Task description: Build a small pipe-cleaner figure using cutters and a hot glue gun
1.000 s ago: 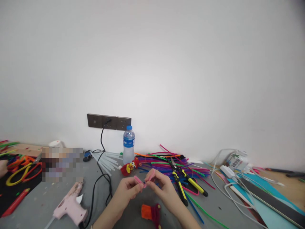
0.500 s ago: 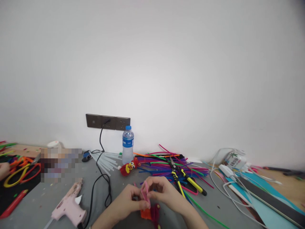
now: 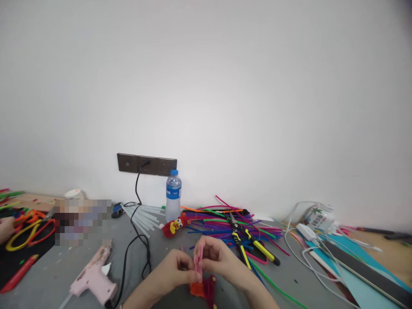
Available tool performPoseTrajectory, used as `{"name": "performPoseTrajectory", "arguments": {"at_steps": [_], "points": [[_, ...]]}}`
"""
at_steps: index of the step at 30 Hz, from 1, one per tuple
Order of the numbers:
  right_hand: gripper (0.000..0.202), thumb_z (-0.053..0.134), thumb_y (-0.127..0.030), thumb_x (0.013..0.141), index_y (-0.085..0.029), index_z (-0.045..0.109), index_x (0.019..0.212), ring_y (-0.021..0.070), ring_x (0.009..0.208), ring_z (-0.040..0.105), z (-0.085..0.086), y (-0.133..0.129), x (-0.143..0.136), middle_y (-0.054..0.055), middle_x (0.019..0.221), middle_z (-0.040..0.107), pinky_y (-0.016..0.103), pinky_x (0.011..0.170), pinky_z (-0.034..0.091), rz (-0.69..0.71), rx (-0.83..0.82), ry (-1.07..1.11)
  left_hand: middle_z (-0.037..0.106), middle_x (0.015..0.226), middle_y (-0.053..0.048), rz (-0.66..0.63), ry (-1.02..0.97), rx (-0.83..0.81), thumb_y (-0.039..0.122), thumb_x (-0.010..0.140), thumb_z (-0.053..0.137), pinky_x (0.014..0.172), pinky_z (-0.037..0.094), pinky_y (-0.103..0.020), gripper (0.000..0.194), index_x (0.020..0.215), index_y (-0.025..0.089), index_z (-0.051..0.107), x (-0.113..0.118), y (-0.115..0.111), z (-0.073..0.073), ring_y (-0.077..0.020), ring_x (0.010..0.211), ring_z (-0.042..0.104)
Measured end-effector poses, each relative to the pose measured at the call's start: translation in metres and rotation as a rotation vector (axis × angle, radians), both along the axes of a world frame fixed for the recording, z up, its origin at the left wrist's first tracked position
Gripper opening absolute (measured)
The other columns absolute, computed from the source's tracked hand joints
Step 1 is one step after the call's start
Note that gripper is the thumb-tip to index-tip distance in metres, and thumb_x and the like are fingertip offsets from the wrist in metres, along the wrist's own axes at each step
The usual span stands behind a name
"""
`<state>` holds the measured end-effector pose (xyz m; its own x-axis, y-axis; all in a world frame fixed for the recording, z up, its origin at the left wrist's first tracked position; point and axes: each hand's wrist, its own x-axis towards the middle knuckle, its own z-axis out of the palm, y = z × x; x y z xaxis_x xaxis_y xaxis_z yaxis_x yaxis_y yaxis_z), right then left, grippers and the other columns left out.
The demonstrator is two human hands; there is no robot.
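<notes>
A bent pink pipe cleaner (image 3: 200, 259) stands between my two hands, low in the middle of the head view. My left hand (image 3: 175, 270) pinches its lower end with thumb and fingers. The fingers of my right hand (image 3: 222, 262) are closed on its other side. Just below them on the grey table lie an orange fuzzy piece (image 3: 197, 289) and a dark red fuzzy piece (image 3: 210, 292), partly hidden by my hands. A small red and yellow fuzzy figure with eyes (image 3: 173, 227) lies beyond my hands.
Yellow-black pliers (image 3: 246, 240) rest on a pile of coloured pipe cleaners (image 3: 209, 219). A pink glue gun (image 3: 95, 277) lies left, near its black cord (image 3: 133, 227). A water bottle (image 3: 174, 197) stands by the wall. Another person's hand (image 3: 6, 229) is at far left.
The pink pipe cleaner's loop looks narrower, its sides pressed closer together. My right-hand fingers have shifted slightly around it. The other things lie where they were.
</notes>
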<state>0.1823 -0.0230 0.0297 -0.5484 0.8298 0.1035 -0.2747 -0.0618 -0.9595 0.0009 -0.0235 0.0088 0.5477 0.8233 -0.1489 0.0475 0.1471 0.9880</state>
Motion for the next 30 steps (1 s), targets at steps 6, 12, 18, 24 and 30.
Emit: {"name": "performPoseTrajectory", "arguments": {"at_steps": [6, 12, 18, 24, 30], "points": [[0.031, 0.082, -0.028, 0.070, -0.017, 0.053, 0.075, 0.0126, 0.068, 0.063, 0.001, -0.004, -0.006, -0.001, 0.081, 0.063, 0.022, 0.057, 0.044, 0.023, -0.034, 0.063, 0.046, 0.049, 0.006, -0.059, -0.037, -0.019, 0.056, 0.055, 0.081, 0.053, 0.023, -0.024, 0.047, 0.051, 0.014, 0.061, -0.002, -0.001, 0.003, -0.0089, 0.052, 0.034], [0.033, 0.084, -0.026, 0.066, -0.017, 0.053, 0.071, 0.0105, 0.058, 0.062, 0.001, -0.002, -0.006, -0.003, 0.072, 0.063, 0.020, 0.052, 0.043, -0.074, -0.030, 0.002, 0.045, 0.050, 0.006, -0.033, 0.002, -0.039, 0.062, 0.053, 0.078, 0.051, 0.018, -0.024, 0.052, 0.049, 0.016, 0.053, -0.001, -0.001, 0.009, -0.0082, 0.050, 0.030], [0.037, 0.083, -0.029, 0.068, -0.019, 0.048, 0.068, 0.0101, 0.057, 0.060, -0.005, 0.007, -0.006, -0.005, 0.068, 0.060, 0.021, 0.053, 0.043, -0.242, 0.024, 0.051, 0.043, 0.053, 0.006, 0.063, 0.023, 0.139, 0.065, 0.059, 0.074, 0.053, 0.020, -0.024, 0.053, 0.056, 0.015, 0.056, 0.001, 0.008, -0.004, -0.0093, 0.053, 0.031], [0.039, 0.083, -0.032, 0.068, -0.018, 0.047, 0.066, 0.0119, 0.059, 0.063, -0.009, 0.009, -0.008, -0.003, 0.072, 0.061, 0.022, 0.053, 0.043, -0.305, 0.016, 0.083, 0.050, 0.058, 0.003, 0.229, 0.099, 0.365, 0.054, 0.070, 0.072, 0.052, 0.026, -0.023, 0.041, 0.070, 0.013, 0.070, -0.001, 0.010, -0.004, -0.0106, 0.054, 0.036], [0.038, 0.082, -0.033, 0.069, -0.018, 0.048, 0.065, 0.0119, 0.060, 0.062, -0.009, 0.008, -0.009, -0.002, 0.074, 0.061, 0.023, 0.056, 0.045, -0.328, 0.032, 0.072, 0.057, 0.063, -0.001, 0.309, 0.104, 0.430, 0.048, 0.075, 0.070, 0.055, 0.031, -0.023, 0.035, 0.072, 0.014, 0.076, -0.001, 0.008, -0.003, -0.0126, 0.058, 0.043]]}}
